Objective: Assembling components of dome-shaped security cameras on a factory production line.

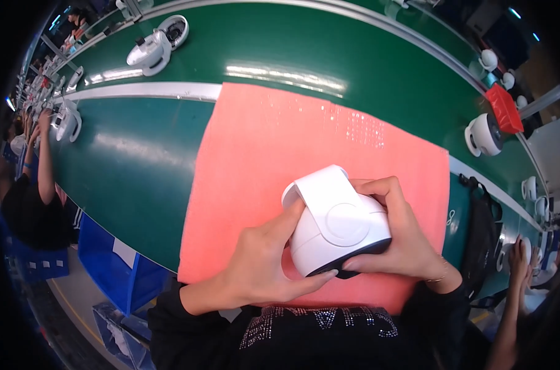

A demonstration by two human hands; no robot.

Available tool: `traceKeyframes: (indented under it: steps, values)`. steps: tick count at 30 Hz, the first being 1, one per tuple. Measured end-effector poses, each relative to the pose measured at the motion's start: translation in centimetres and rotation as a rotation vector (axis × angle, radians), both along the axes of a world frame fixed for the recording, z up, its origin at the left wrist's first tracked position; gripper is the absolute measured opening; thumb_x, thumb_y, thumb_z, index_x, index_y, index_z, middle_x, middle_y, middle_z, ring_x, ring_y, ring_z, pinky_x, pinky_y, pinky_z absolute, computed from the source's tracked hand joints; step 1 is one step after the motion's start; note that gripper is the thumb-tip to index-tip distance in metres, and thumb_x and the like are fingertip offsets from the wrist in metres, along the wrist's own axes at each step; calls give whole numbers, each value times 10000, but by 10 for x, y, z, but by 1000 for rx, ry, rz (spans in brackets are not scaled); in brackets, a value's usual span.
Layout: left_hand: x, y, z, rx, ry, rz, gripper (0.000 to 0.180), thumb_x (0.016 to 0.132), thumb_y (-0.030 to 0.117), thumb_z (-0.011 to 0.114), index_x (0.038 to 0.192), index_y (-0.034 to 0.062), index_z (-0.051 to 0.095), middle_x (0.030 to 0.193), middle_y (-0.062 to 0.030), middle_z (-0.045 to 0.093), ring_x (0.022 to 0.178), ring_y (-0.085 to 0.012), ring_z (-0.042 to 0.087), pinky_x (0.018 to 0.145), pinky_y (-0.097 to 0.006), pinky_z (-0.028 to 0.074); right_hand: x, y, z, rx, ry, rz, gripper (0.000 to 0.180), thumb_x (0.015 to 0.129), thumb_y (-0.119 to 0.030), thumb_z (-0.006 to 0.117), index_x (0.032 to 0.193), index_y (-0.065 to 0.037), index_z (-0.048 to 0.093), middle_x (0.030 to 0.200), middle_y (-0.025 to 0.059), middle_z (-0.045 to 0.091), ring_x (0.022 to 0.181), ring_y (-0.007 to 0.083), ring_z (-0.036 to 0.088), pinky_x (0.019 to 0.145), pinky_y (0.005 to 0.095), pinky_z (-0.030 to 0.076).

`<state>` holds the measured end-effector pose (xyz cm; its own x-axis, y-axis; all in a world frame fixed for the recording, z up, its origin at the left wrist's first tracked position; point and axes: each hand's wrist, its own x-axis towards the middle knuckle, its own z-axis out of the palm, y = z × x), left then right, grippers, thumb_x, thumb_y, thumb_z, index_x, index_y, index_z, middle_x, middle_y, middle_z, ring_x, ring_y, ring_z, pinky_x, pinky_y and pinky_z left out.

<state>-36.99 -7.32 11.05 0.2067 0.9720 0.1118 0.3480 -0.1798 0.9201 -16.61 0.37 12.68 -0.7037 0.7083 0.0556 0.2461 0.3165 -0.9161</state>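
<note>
A rounded white plastic device (pixel 344 223) with a black face along its near edge is gripped between my two hands over a pink foam mat (pixel 249 142). A curved white bracket with a round disc crosses its top. My left hand (pixel 264 256) wraps its left side, thumb along the black lower edge. My right hand (pixel 400 231) clasps the right side, with fingers over the far top and thumb against the black part. Whether the device touches the mat cannot be seen, and its underside is hidden.
Similar white devices stand on the green conveyor (pixel 206 49): one at far left (pixel 153 46), one at right (pixel 485 135) beside a red bin (pixel 504 110). A blue crate (pixel 110 262) sits lower left. A black bag (pixel 480 228) lies right. Co-workers' arms (pixel 45 160) show at both sides.
</note>
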Motion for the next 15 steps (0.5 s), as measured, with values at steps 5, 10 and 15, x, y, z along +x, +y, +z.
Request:
traceKeyframes:
  steps: [5, 10, 15]
  values:
    - [-23, 15, 24, 55, 122, 47, 805, 637, 235, 774, 1251, -107, 382, 953, -221, 614, 883, -297, 646, 738, -328, 534, -27, 25, -6, 211, 165, -56, 688, 545, -332, 859, 990, 13, 463, 954, 194, 618, 898, 292, 637, 773, 342, 507]
    - [-51, 71, 23, -38, 68, 131, 734, 624, 248, 785, 1204, -81, 477, 1009, -168, 627, 894, -207, 624, 750, -316, 524, -57, 72, 0, 142, 181, -163, 697, 601, -311, 817, 1108, -20, 436, 1049, 109, 509, 1017, 202, 509, 875, 318, 414]
    - [-114, 123, 13, 180, -531, 210, 593, 778, 306, 601, 1236, -33, 437, 1146, -153, 547, 1055, -245, 551, 943, -382, 410, -99, 103, 0, -15, 661, -27, 855, 713, -295, 749, 1358, -97, 225, 1273, 192, 398, 1171, 277, 429, 943, 392, 403]
